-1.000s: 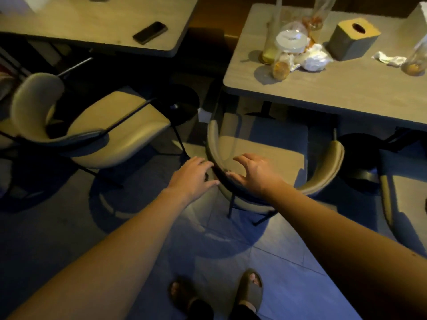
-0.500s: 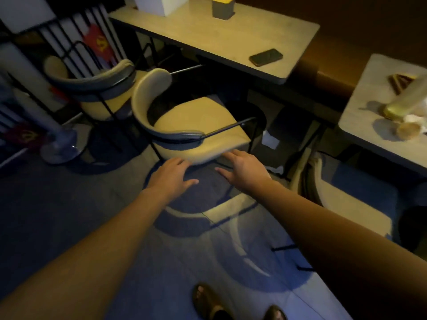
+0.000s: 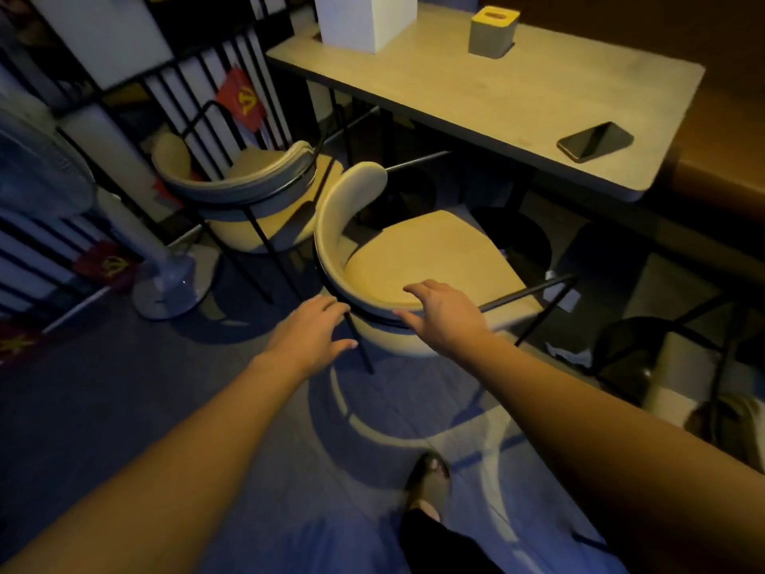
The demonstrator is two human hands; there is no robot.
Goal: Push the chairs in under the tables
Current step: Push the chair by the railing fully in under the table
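Note:
A cream chair point(image 3: 430, 250) with a curved backrest and thin black legs stands pulled out from the wooden table point(image 3: 496, 93), turned sideways. My left hand point(image 3: 314, 329) hovers open by the backrest's near lower rim, fingers spread. My right hand point(image 3: 447, 312) reaches over the rim of the backrest, fingers apart, touching or nearly touching it. A second cream chair point(image 3: 248, 188) sits further left, close to the table's left end.
On the table lie a dark phone point(image 3: 596, 140), a tissue box point(image 3: 492, 31) and a white box point(image 3: 364, 18). A standing fan point(image 3: 165, 283) and black railing with red flags are at the left. Dark stools stand at the right. My foot point(image 3: 426, 478) is below.
I have turned left from the chair at the right-hand table to this chair. Both hands have come up to its backrest, closer than half a second ago.

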